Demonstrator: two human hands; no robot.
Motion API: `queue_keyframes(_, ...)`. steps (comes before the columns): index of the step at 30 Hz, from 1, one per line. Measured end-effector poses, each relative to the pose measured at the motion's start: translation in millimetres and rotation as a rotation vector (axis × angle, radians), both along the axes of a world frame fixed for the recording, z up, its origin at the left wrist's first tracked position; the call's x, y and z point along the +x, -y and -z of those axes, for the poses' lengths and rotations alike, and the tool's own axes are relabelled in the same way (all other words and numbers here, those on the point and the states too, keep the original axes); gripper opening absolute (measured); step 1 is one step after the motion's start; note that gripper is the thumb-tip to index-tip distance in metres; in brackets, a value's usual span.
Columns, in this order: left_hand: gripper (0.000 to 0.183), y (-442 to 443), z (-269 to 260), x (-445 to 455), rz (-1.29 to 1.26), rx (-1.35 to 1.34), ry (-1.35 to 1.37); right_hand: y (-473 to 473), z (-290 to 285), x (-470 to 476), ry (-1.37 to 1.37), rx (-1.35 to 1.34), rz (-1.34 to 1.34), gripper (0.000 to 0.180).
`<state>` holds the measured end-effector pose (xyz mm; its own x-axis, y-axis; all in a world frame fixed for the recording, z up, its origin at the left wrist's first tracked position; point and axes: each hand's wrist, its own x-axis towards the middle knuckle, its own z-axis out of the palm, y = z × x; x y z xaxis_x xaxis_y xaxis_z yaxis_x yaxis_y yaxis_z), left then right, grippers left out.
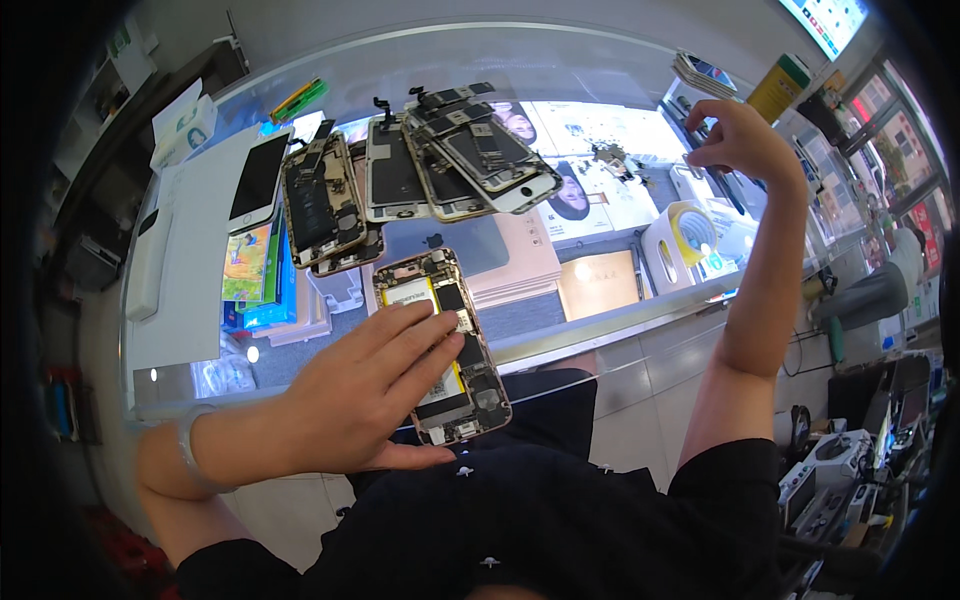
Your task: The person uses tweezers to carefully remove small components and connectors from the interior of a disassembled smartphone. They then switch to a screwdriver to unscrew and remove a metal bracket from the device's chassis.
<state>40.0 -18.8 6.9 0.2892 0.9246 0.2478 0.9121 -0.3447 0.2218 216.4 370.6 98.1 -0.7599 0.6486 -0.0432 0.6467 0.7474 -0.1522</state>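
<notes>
My left hand point(356, 386) lies over an opened smartphone point(472, 352) at the counter's front edge. Its fingers press on the phone's battery and inner boards, and the thumb sits by the lower end. My right hand point(742, 142) is raised over the right side of the glass counter point(525, 349), with thumb and forefinger apart and nothing visible between them. Beneath it lie dark slender items point(726, 189), partly hidden. Beyond the phone, a fanned pile of phone screens point(517, 161) lies beside stripped phone housings point(322, 199) and a white phone point(260, 180).
Small loose parts point(619, 159) are scattered on the glass. A roll of tape point(694, 231) sits in a white holder at the right. Stacked phones point(705, 71) and a yellow-green canister point(780, 86) are at the far right. A tissue box point(186, 127) stands far left.
</notes>
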Motion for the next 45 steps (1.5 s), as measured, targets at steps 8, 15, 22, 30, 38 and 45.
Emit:
queue_keyframes(8, 0.08, -26, -2, 22, 0.046, -0.018, -0.042, -23, 26, -13, 0.145, -0.101, 0.193, 0.034)
queue_keyframes(15, 0.086, -49, -6, 24, 0.06, 0.018, -0.068, -41, 10, 29, -0.183, -0.105, 0.21, 0.025)
queue_keyframes(22, 0.09, -75, -1, 26, 0.121, 0.05, -0.065, -75, 56, 76, -0.191, 0.15, 0.26, 0.019)
queue_keyframes(30, 0.088, -103, 0, 34, 0.179, 0.039, -0.087, -93, 59, 65, -0.309, 0.325, 0.07, 0.012)
queue_keyframes(38, 0.067, -113, -1, 22, 0.215, 0.109, 0.034, -130, 65, 3, -0.109, 0.344, 0.206, 0.017)
queue_keyframes(45, 0.064, -115, 2, 14, 0.159, 0.207, 0.08, -138, 70, 0, -0.189, 0.382, 0.246, 0.025)
